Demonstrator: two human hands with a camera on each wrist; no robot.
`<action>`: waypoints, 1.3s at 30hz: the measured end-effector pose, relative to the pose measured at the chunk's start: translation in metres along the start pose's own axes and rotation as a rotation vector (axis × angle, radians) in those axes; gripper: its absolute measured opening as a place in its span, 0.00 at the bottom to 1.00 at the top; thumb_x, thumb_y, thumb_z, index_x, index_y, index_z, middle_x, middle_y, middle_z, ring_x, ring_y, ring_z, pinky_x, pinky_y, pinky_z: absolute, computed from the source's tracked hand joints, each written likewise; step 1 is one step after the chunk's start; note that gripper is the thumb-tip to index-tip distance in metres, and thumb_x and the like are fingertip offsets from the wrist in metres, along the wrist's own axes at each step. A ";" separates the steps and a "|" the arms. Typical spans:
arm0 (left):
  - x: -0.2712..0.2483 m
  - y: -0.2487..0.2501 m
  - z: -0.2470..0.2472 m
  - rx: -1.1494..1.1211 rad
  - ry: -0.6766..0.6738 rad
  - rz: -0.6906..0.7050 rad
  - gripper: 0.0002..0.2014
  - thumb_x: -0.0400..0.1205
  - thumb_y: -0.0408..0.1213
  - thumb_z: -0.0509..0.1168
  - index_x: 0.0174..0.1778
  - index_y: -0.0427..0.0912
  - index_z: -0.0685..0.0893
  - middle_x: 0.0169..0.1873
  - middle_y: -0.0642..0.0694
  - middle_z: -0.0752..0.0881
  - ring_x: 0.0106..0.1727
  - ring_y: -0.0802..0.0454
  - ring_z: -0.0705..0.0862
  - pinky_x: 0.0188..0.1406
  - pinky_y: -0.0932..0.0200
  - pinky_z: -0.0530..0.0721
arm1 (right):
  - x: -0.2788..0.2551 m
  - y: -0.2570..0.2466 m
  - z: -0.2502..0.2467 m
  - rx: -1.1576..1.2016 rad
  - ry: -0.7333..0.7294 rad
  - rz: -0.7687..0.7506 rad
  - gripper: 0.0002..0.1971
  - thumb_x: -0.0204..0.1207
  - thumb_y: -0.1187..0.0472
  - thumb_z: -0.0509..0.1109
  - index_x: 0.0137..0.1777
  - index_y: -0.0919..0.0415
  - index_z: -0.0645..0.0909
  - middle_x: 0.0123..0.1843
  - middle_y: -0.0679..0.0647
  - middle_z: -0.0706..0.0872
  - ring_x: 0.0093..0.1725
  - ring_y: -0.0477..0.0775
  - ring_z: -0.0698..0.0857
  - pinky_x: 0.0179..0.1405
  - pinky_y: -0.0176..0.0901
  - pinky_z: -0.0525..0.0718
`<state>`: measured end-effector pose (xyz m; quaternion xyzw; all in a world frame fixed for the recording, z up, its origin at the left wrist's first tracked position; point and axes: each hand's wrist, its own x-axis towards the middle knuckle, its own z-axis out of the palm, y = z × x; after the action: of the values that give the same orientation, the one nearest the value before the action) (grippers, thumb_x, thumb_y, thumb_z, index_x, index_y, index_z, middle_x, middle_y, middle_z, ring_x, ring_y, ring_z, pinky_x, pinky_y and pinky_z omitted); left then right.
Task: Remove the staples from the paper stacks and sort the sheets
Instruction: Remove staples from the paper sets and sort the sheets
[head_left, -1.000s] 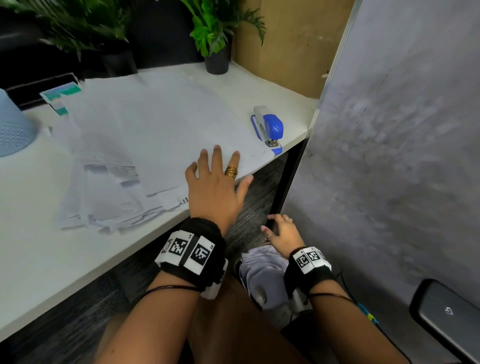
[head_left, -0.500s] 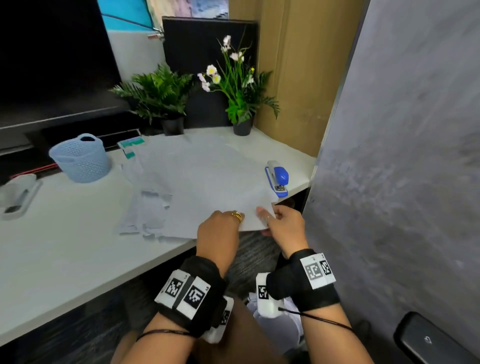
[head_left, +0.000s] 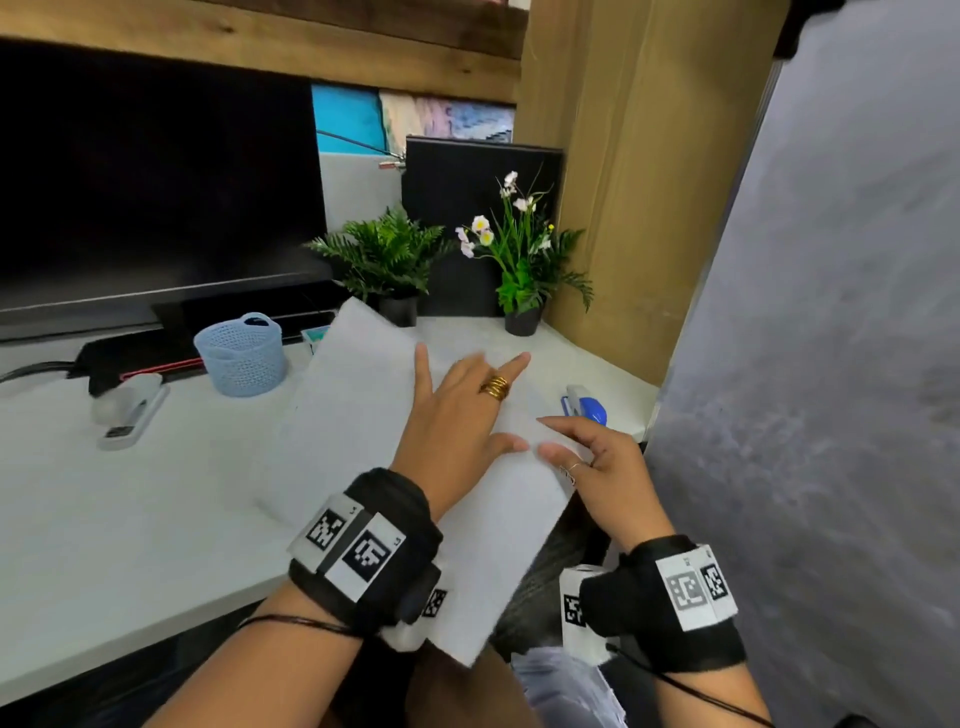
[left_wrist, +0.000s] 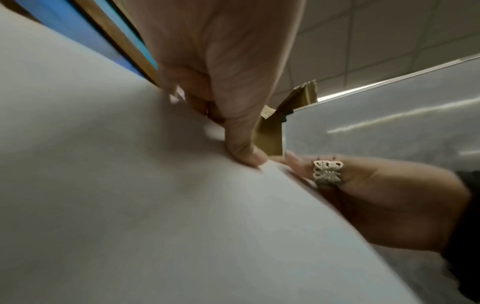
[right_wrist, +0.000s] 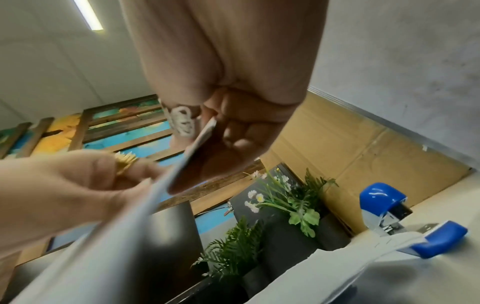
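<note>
A white paper stack (head_left: 363, 415) is tilted up off the desk, its near end hanging past the desk edge. My left hand (head_left: 457, 410) lies on top of it with straight, spread fingers, and its thumb (left_wrist: 246, 156) presses the top sheet near the right edge. My right hand (head_left: 587, 457) pinches that right edge (right_wrist: 205, 133) between thumb and fingers, right next to the left thumb. In the left wrist view the right hand (left_wrist: 363, 195) reaches in from the right. No staple is visible.
A blue stapler (head_left: 587, 408) lies on more sheets (right_wrist: 337, 263) just behind my right hand. A white stapler (head_left: 127, 410) and a blue basket (head_left: 241, 353) stand at the left. Two potted plants (head_left: 389, 260) and a monitor (head_left: 156, 182) are behind. A grey partition (head_left: 805, 364) closes the right side.
My right hand rose from below the desk and took the stack's right edge. The stack tilted up off the desk. My left hand's fingers spread flat on it.
</note>
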<state>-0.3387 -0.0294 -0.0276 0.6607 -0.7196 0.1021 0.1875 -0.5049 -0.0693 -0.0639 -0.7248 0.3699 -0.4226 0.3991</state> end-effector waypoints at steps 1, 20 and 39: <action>0.003 -0.002 -0.002 -0.009 -0.021 -0.020 0.34 0.80 0.55 0.63 0.81 0.57 0.58 0.71 0.50 0.76 0.76 0.52 0.68 0.78 0.45 0.34 | 0.005 -0.003 0.000 0.001 -0.034 0.000 0.11 0.78 0.66 0.69 0.54 0.50 0.84 0.48 0.33 0.85 0.49 0.28 0.83 0.50 0.20 0.77; -0.021 -0.050 0.023 -0.508 -0.029 -0.369 0.07 0.84 0.42 0.61 0.50 0.43 0.80 0.43 0.47 0.84 0.45 0.49 0.82 0.44 0.62 0.75 | 0.143 0.072 -0.013 -0.916 -0.116 0.476 0.16 0.84 0.57 0.58 0.60 0.68 0.80 0.64 0.64 0.82 0.62 0.65 0.81 0.51 0.42 0.75; -0.026 -0.036 0.030 -0.619 0.010 -0.294 0.16 0.86 0.44 0.57 0.67 0.44 0.78 0.56 0.46 0.86 0.55 0.48 0.84 0.60 0.47 0.83 | 0.030 0.000 0.005 0.970 0.447 0.157 0.26 0.82 0.67 0.61 0.77 0.48 0.62 0.60 0.44 0.80 0.60 0.47 0.79 0.71 0.55 0.75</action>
<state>-0.3060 -0.0215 -0.0683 0.6688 -0.6125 -0.1458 0.3954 -0.4894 -0.0942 -0.0564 -0.3200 0.2613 -0.6579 0.6297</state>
